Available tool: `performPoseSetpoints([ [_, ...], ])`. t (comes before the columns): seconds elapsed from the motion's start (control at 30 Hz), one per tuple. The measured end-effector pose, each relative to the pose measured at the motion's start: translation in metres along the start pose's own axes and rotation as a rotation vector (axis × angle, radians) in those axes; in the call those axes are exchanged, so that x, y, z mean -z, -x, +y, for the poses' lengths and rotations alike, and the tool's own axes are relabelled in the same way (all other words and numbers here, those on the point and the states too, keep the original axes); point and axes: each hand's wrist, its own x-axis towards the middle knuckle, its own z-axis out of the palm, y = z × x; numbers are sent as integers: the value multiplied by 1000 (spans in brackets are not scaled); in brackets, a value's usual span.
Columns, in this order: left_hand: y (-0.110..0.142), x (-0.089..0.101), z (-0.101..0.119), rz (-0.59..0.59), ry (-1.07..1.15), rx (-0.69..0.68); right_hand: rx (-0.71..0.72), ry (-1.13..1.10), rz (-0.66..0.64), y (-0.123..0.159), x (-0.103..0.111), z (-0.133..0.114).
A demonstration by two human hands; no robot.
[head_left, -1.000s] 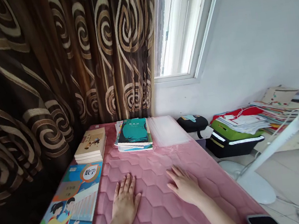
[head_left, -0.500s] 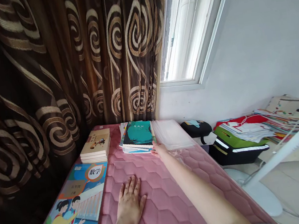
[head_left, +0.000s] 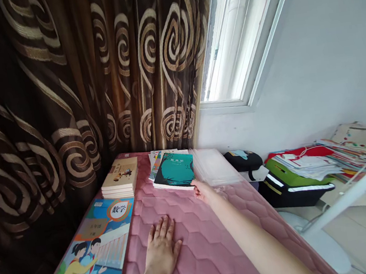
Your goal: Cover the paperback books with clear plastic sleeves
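Observation:
My right hand (head_left: 204, 191) pinches the near right corner of a teal book (head_left: 175, 169) with dark plant shapes on its cover. That book sits askew over other books (head_left: 155, 159), whose edges show at its left and far side. Flat on the pink quilted mattress (head_left: 190, 239) lies my left hand (head_left: 162, 250), fingers spread, holding nothing. A blue maths textbook (head_left: 93, 247) with two drawn children is to its left. Behind the textbook stands a neat stack of tan books (head_left: 120, 177).
Clear plastic covers (head_left: 215, 166) lie right of the teal book. A patterned brown curtain (head_left: 120, 73) hangs along the left and back. Beyond the mattress's right edge are a black bag (head_left: 243, 159), a green and black box (head_left: 293, 185) with papers, and a white fan (head_left: 355, 190).
My right hand has drawn the teal book slightly toward me and to the right, turning it askew on the pile. My left hand stays flat. The view has shifted a little.

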Motion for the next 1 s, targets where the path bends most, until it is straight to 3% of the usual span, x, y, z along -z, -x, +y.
performPoseSetpoints([
  [0.3,1,3,2,9,6,5,76,-88,-215,12,4,11],
  [0.5,1,0,1,24,-16,1,227,-113,-225,34,12,9],
  [0.6,-1,-1,1,21,-30,8,289,-137,-252,60,39,20],
  [0.7,-1,-2,1,19,-49,9,319,-132,-276,92,81,44],
  [0.83,-2,-3,0,56,-62,-12,261,-31,-221,137,135,80],
  [1.0,-3,-4,2,74,-92,-14,174,149,-181,167,166,119],
])
